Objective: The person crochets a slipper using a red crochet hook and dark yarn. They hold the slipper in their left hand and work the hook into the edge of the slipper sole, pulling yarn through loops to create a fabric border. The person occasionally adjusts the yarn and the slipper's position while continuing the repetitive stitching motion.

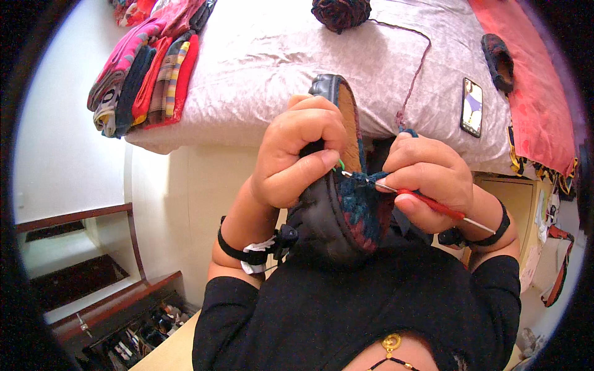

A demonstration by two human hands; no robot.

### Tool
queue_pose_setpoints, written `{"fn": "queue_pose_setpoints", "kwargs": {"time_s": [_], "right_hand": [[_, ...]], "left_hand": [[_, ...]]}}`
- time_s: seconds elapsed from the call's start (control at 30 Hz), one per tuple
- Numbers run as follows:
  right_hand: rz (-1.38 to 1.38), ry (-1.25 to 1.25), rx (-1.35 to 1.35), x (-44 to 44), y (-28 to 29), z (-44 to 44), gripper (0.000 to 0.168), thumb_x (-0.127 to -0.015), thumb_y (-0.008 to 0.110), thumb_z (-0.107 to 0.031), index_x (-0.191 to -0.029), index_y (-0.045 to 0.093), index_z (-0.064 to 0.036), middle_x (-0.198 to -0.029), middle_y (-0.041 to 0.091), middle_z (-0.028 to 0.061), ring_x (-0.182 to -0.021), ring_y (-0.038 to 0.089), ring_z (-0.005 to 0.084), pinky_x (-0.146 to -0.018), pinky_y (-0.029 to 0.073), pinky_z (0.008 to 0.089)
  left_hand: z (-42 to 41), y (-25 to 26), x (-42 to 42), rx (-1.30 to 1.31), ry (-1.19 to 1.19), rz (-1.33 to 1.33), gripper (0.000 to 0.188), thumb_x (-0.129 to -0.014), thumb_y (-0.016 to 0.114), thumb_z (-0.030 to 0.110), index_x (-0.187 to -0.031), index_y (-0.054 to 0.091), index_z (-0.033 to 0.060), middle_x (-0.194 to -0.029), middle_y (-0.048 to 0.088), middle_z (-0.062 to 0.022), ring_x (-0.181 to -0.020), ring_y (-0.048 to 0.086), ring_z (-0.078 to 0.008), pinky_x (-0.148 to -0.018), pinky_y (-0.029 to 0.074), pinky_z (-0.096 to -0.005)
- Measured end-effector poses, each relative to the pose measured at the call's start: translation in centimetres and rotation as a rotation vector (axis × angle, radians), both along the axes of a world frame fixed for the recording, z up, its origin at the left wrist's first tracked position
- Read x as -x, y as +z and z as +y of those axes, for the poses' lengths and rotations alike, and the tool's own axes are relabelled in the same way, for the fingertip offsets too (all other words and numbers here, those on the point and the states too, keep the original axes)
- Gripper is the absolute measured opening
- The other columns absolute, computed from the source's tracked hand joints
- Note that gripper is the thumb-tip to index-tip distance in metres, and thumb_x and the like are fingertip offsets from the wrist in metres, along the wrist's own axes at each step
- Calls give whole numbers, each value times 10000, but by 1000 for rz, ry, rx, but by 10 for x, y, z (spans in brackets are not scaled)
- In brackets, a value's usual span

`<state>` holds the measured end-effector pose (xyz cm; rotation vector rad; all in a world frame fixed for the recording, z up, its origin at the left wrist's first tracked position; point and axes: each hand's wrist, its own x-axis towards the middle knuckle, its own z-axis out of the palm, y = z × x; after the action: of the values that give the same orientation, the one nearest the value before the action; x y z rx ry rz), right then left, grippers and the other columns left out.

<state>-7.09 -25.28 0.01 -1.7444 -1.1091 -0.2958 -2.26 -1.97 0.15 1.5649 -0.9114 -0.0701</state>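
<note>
My left hand (301,150) grips the side of a slipper (320,222) with a black padded sole and a tan inner lining. A crocheted upper (359,204) in dark teal and maroon is joined along its edge. A small green stitch marker (342,164) shows by my left thumb. My right hand (427,176) holds a crochet hook (431,204) with a red grip, its metal tip in the teal stitches near the left thumb. Variegated yarn (420,76) runs over my right index finger from a dark yarn ball (341,14) on the bed.
The bed (260,102) has a pale crinkled cover. Folded clothes (148,88) lie at its left, a phone (472,107) with a lit screen at the right. A dark crocheted slipper (499,62) rests beside a red cloth (543,116). Shelves with footwear (144,334) stand lower left.
</note>
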Motion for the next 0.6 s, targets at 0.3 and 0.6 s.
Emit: {"fn": "queue_pose_setpoints", "kwargs": {"time_s": [0.3, 0.6], "right_hand": [[-299, -259, 199, 1, 9, 8, 163, -760, 724, -114, -850, 620, -27, -828, 569, 103, -679, 565, 262, -618, 462, 375], [-217, -400, 752, 1, 52, -6, 549, -687, 785, -398, -1069, 619, -40, -1043, 560, 135, -955, 559, 313, -829, 429, 430]], "left_hand": [[-3, 4, -4, -150, 178, -308, 115, -702, 576, 172, -715, 511, 78, -725, 584, -38, -791, 536, -227, -809, 350, -352], [-10, 9, -12, -243, 341, -686, 111, -646, 641, 103, -701, 545, 107, -690, 583, -25, -707, 574, -228, -745, 322, -359]]}}
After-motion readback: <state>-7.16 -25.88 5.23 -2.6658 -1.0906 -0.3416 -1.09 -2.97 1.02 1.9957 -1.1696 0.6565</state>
